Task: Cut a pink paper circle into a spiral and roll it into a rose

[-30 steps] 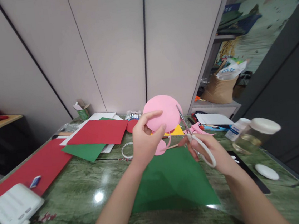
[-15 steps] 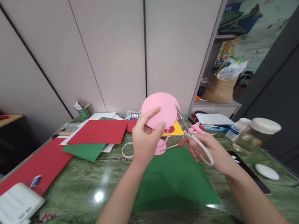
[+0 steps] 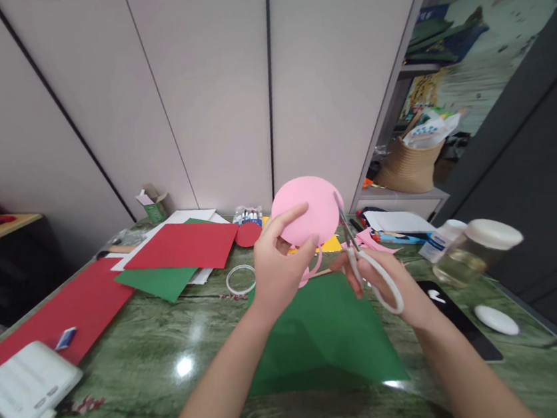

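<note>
A pink paper disc [image 3: 310, 202] is pinched by my left hand [image 3: 284, 255], with the thumb and index finger lying across its face. My right hand [image 3: 381, 271] holds white-handled scissors [image 3: 385, 284]. Their blades meet the right edge of the disc and are partly hidden by the paper. A narrow curled pink strip [image 3: 320, 264] hangs below the disc. Beneath both hands lies a green paper sheet [image 3: 323, 338] on the marbled table.
Red sheets [image 3: 177, 247] and a white device with a cable [image 3: 31, 385] are at left. A tape roll [image 3: 241, 280] is near the middle. On the right stand a lidded jar [image 3: 475, 254], a phone [image 3: 460, 322] and a white mouse-like object [image 3: 496, 320].
My left hand and the pink disc have shifted slightly right and down. The scissors have moved a little right along with them, and their blades look more closed.
</note>
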### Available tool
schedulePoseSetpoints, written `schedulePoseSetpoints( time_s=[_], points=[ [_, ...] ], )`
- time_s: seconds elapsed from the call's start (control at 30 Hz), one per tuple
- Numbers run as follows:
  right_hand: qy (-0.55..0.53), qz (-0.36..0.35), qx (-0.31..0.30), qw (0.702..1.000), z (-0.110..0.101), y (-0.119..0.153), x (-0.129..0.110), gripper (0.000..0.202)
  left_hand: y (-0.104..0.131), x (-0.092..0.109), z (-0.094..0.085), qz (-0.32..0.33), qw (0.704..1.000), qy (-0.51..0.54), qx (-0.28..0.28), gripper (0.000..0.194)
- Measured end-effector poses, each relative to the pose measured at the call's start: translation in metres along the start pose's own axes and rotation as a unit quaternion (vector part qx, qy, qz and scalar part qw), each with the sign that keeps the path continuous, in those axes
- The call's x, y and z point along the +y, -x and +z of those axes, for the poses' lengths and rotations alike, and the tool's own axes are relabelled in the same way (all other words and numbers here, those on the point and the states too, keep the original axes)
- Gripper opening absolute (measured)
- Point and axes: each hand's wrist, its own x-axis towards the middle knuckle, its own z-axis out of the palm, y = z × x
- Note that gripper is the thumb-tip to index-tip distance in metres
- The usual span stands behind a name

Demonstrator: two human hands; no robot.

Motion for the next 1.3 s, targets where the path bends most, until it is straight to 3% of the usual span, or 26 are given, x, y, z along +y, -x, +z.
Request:
schedulePoseSetpoints(
  time_s=[0.5,1.03,1.3],
  points=[
    [-0.02,0.012,0.002,1.0,0.0003,0.0,0.0007,0.051,0.0006,0.0037,-0.0028,-0.022,1.0,-0.009,-0.002,0.026],
    [-0.021,0.045,-0.009,0.999,0.0006,-0.0005,0.0039,0.054,-0.0003,0.0011,-0.0019,-0.003,1.0,0.017,0.023,0.035],
    [-0.011,0.002,0.002,1.0,0.0001,0.0007,0.0007,0.055,0.0019,0.0006,0.0011,-0.003,1.0,0.015,0.01,0.035]
  ],
)
